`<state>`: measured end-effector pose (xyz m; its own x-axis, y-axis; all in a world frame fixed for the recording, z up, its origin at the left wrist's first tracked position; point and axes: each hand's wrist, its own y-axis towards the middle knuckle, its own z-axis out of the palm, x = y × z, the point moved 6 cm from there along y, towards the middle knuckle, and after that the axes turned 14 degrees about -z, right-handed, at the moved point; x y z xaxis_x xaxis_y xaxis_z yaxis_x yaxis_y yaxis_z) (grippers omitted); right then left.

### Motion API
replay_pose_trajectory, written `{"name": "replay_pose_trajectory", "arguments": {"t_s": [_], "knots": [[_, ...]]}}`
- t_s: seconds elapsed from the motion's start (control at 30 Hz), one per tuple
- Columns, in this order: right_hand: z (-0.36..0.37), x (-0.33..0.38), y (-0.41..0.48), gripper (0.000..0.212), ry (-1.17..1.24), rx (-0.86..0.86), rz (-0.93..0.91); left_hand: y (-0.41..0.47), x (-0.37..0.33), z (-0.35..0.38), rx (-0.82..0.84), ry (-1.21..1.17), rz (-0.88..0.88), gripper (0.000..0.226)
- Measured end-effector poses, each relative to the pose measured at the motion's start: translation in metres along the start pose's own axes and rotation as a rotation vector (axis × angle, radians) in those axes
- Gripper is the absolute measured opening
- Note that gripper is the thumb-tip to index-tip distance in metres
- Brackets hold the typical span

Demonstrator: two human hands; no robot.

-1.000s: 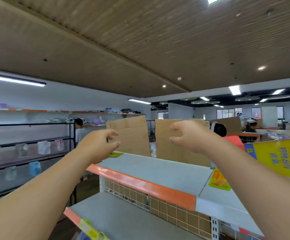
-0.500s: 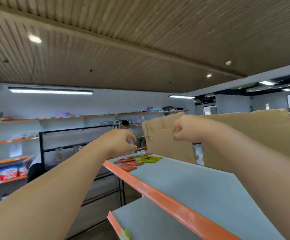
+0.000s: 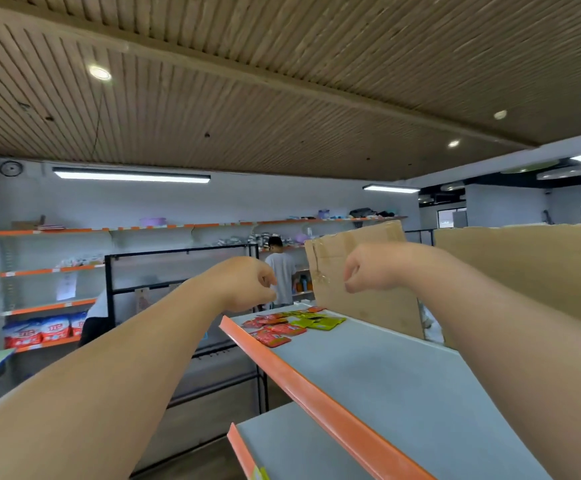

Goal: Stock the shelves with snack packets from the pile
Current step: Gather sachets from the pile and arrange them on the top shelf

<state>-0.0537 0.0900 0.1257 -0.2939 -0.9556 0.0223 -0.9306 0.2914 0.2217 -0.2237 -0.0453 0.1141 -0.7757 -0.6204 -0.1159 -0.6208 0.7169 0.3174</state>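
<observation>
Both arms are stretched out in front of me above a grey shelf (image 3: 379, 375) with an orange front edge. My left hand (image 3: 244, 287) is curled into a fist and holds nothing. My right hand (image 3: 372, 268) is also curled into a fist with nothing in it, in front of a cardboard sheet (image 3: 362, 271). At the far left end of the shelf lie several red snack packets (image 3: 275, 332) and some yellow-green snack packets (image 3: 320, 320), a little beyond and below both hands.
A second cardboard sheet (image 3: 531, 271) stands behind the shelf at right. A lower grey shelf (image 3: 296, 448) juts out below. A black metal rack (image 3: 181, 271) stands at left. A person in a white shirt (image 3: 280, 271) faces wall shelves holding goods at the back.
The view has swung left along the shelf, bringing the packets at its end into sight. Both hands have gone from loosely curled fingers to fists, and stay raised.
</observation>
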Motion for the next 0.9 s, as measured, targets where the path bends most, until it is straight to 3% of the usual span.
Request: {"name": "replay_pose_trajectory", "arguments": {"t_s": [0.5, 0.6, 0.9], "knots": [[0.066, -0.051, 0.090, 0.032, -0.183, 0.252, 0.191, 0.137, 0.004, 0.093, 0.179, -0.041, 0.197, 0.037], [0.096, -0.063, 0.128, 0.037, -0.232, 0.345, 0.234, 0.180, 0.018, 0.130, 0.223, -0.009, 0.243, 0.041], [0.176, -0.095, 0.236, 0.038, -0.241, 0.380, 0.369, 0.264, 0.043, 0.200, 0.376, 0.188, 0.402, 0.058]]}}
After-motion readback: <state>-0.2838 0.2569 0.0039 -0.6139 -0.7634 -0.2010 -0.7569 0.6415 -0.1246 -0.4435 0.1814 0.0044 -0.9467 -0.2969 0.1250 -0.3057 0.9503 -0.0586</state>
